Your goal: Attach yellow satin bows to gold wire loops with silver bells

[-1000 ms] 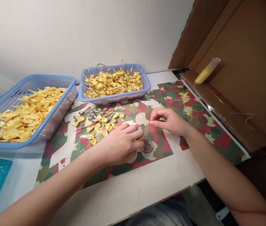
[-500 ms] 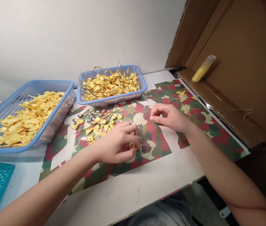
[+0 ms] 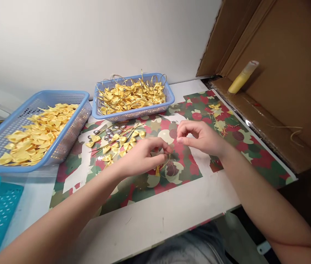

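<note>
My left hand [image 3: 144,157] is over the patterned sheet, thumb and forefinger pinched at a thin gold cord [image 3: 169,161] that loops down below the fingertips. Just under this hand a small yellow bow [image 3: 157,171] shows, partly hidden by it. To its right, my right hand [image 3: 199,137] is curled, with thumb and forefinger together; what they hold, if anything, is too small to make out. Left of my hands lie several yellow bows [image 3: 114,147] with gold cords, beside a cluster of silver bells [image 3: 108,135].
A blue basket [image 3: 45,161] of yellow bows stands at left, another blue basket [image 3: 133,113] of corded bows at the back. Teal baskets [image 3: 9,205] sit front left. A yellow tube [image 3: 239,82] stands by the cardboard wall [image 3: 282,73]. Cord scraps [image 3: 223,126] lie at right.
My left hand has moved up and right, closing its fingers on the gold cord near my right hand. My right hand has barely moved. The view has shifted slightly.
</note>
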Tool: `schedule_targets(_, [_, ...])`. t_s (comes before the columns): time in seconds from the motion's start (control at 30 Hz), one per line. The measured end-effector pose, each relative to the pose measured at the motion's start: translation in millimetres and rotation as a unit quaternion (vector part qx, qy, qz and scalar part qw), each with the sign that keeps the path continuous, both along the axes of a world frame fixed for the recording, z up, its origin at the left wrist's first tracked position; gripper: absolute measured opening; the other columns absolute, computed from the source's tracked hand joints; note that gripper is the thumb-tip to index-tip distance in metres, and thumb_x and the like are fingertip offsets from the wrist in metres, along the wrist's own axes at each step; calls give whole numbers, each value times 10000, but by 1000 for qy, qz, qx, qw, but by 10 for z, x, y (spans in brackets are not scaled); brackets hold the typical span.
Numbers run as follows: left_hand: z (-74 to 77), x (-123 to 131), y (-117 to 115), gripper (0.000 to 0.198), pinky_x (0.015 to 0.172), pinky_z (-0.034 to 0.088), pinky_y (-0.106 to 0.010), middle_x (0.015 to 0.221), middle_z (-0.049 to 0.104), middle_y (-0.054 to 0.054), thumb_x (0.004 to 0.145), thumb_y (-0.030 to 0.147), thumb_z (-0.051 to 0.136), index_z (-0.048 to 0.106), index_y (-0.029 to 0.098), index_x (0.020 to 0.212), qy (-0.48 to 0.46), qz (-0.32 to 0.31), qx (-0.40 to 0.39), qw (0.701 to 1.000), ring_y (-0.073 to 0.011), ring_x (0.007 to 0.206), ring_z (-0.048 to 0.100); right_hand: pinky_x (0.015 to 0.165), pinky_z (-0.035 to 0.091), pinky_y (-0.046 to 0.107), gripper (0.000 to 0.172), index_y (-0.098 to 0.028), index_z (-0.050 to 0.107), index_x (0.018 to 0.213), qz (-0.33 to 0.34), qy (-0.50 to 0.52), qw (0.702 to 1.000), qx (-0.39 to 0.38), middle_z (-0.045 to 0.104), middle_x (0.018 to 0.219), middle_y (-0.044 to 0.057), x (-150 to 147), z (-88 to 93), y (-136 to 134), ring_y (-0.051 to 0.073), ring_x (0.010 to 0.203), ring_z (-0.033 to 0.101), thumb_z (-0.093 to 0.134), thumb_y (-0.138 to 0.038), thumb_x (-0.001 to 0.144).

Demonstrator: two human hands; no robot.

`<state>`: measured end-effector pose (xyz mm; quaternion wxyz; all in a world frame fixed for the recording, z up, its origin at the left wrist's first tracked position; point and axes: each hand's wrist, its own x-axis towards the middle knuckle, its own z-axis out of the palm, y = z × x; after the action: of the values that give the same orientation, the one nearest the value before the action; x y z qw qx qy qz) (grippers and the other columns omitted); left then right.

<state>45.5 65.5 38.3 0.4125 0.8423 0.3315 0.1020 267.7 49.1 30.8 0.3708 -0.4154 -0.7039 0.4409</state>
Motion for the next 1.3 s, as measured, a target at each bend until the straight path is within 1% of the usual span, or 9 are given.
schedule_targets(0.13, [-65,-125,6,220,808,453,-314,914,614,-27,811,162,566,713,218,965,16,-64,74,995,-178,876,565,679,413,294,119,-188,604,701,5,10,1000,-4,550,754,-2,10,-9,-2,134,712,501,637,-195,815])
schedule_targets(0.27, [-85,-136,28,247,791,435,-306,872,555,-32,853,153,560,735,247,1000,44,-128,119,984,-171,833,542,691,416,300,123,-189,599,696,1,5,1000,-4,556,759,0,1,-8,-12,137,720,509,638,-196,812])
schedule_targets(0.4, [-78,-93,64,235,792,426,-286,864,538,-31,858,148,565,742,249,974,42,-174,130,975,-164,826,528,684,414,296,106,-185,607,705,-1,6,1000,-4,557,755,0,-5,-21,-9,134,708,502,638,-194,806])
schedule_targets(0.6, [-61,-90,84,174,774,416,-283,819,517,-29,869,192,562,735,217,862,38,-194,140,970,-160,792,512,676,409,290,98,-181,612,708,-1,5,1000,-7,555,757,-1,-3,-29,0,129,700,495,639,-188,802])
schedule_targets(0.8, [-61,-99,83,166,752,411,-283,829,535,-34,868,179,542,702,198,825,48,-191,148,969,-161,790,509,667,406,285,111,-180,610,698,-6,14,1000,-1,561,748,-3,13,-58,17,126,691,497,647,-200,800])
schedule_targets(0.93, [-67,-121,57,168,704,400,-289,816,549,-37,867,177,525,684,193,812,45,-176,215,960,-161,742,478,645,396,279,132,-179,608,691,-18,18,1000,-3,557,748,-4,68,-62,29,122,692,499,645,-215,812])
schedule_targets(1.03, [-83,-151,24,163,673,384,-293,790,562,-36,870,180,526,676,195,806,27,-180,310,933,-164,708,447,587,385,265,146,-179,603,681,-38,22,999,-19,542,742,-7,121,-44,22,114,664,490,647,-231,810])
schedule_targets(1.17, [-89,-187,-10,149,630,336,-317,781,581,-41,892,206,532,653,198,805,41,-203,461,863,-185,705,432,511,375,249,158,-173,587,677,-76,8,995,-63,539,767,-5,165,-52,14,99,610,482,640,-250,805])
schedule_targets(1.3, [-58,-190,-21,172,643,314,-328,768,572,-34,926,200,523,641,202,801,46,-235,549,801,-180,709,440,513,393,252,161,-178,585,691,-94,-2,992,-79,544,768,-4,166,-118,42,105,609,488,652,-279,798])
